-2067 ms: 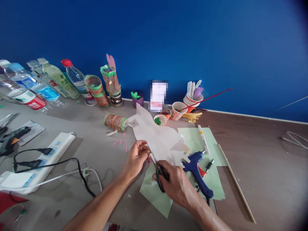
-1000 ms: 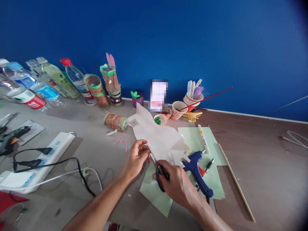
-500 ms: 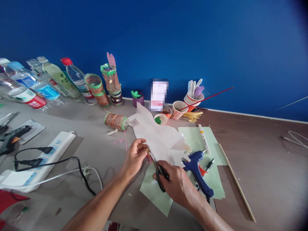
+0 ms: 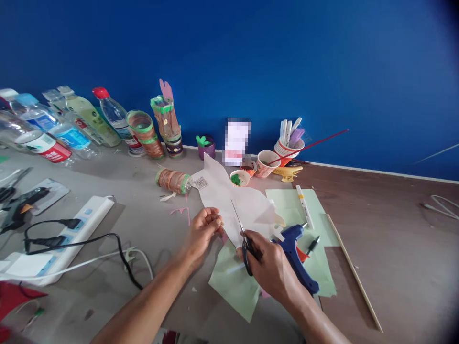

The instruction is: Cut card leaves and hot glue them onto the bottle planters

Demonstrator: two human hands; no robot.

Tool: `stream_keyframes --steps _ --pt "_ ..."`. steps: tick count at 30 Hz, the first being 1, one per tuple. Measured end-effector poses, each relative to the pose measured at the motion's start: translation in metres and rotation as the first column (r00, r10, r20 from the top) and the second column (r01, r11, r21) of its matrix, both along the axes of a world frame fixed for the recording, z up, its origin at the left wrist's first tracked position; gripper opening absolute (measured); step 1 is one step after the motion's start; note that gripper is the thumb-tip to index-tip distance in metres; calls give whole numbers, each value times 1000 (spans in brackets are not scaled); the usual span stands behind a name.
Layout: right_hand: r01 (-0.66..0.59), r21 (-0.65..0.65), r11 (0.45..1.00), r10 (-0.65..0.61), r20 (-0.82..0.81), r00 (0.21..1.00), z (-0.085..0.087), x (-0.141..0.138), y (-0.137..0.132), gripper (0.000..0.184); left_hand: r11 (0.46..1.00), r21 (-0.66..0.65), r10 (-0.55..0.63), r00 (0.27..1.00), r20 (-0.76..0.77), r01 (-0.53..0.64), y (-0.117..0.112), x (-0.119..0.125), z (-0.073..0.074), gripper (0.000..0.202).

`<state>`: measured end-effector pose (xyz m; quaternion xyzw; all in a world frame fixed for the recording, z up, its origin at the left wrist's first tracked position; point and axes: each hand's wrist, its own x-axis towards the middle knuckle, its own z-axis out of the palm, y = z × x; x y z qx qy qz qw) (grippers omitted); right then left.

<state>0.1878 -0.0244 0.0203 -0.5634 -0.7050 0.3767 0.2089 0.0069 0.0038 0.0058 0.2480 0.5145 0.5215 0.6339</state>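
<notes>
Right hand (image 4: 265, 255) clasps scissors (image 4: 241, 226) — stiff, likely light, best held by the loops — blades (image 4: 236, 212) toward eleven o'clock. Left hand (image 4: 205, 233), at nine, pinches something unclear.

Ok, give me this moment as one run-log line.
left hand: fingertips pinched, contents unclear | right hand: holds scissors, blades over white paper | near right hand: glue gun, green paper

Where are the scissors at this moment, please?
In the head view, the scissors are below centre, slightly right, in the right hand, blades over the white paper.
</notes>
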Motion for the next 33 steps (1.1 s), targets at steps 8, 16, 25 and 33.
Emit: stream_keyframes --steps 8,16,25,33 --pt "31 87 996 -39 88 995 -5 0 0 36 999 -45 -2 995 96 7 0 3 0 37" --pt "81 156 984 -105 152 983 -9 0 2 48 998 -55 -32 989 146 41 -1 5 3 33" --pt "51 161 986 -93 270 958 -4 3 4 45 998 -59 -26 984 177 37 -2 5 4 30" --pt "-9 67 998 -29 541 840 17 -5 12 31 998 -37 -34 982 184 42 0 3 -3 27"
